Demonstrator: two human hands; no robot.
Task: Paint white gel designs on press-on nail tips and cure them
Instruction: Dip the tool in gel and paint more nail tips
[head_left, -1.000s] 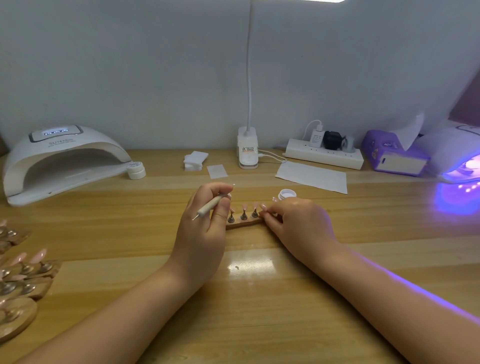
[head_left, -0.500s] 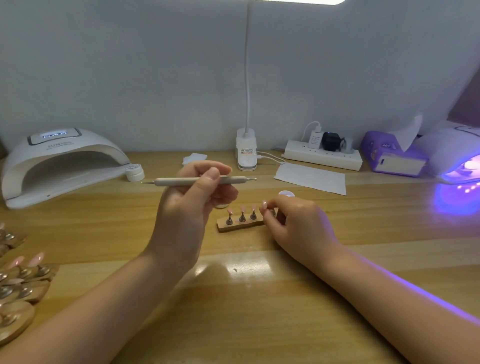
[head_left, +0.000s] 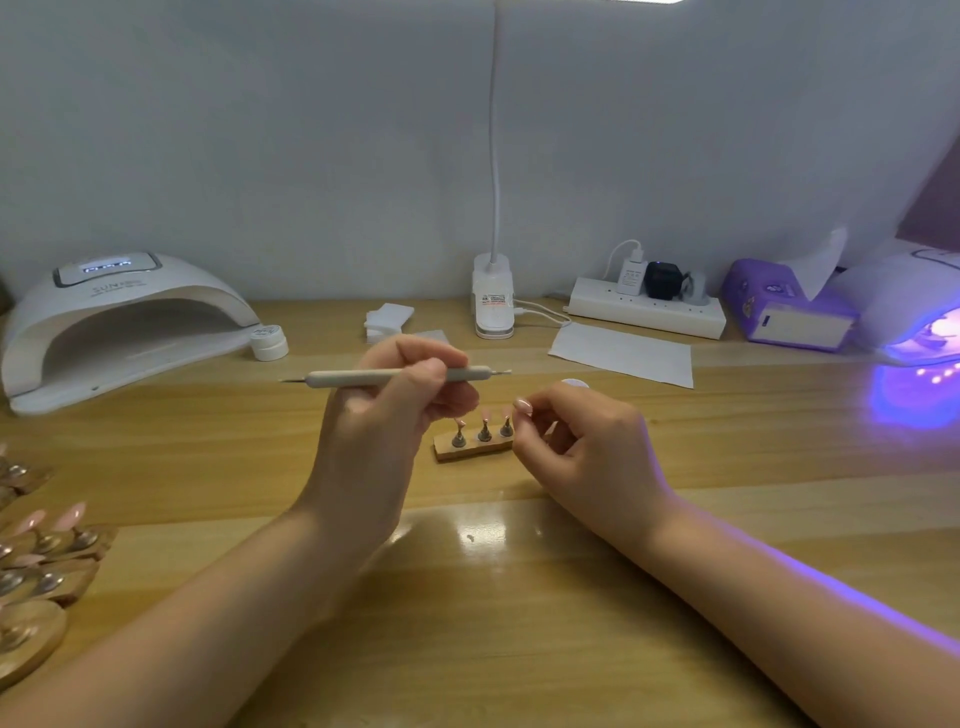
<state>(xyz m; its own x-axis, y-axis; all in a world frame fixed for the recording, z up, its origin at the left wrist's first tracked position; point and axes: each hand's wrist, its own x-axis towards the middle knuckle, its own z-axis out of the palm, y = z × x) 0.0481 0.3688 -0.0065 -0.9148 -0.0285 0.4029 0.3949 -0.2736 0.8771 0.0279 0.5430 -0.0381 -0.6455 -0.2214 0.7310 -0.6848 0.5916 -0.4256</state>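
Pink nail tips (head_left: 487, 414), beige dotting tool (head_left: 387, 376), white lamp (head_left: 119, 317), purple tissue box (head_left: 784, 306)

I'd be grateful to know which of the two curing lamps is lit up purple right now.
The lamp at the far right edge glows purple inside; the white lamp at far left is dark inside.

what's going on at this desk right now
A person is doing nail art on press-on tips. The left hand holds a dotting tool level above the desk, off the work. The right hand rests at the end of a small wooden holder carrying pink nail tips on pegs. A white curing lamp sits unlit at the far left; another at the far right glows purple.
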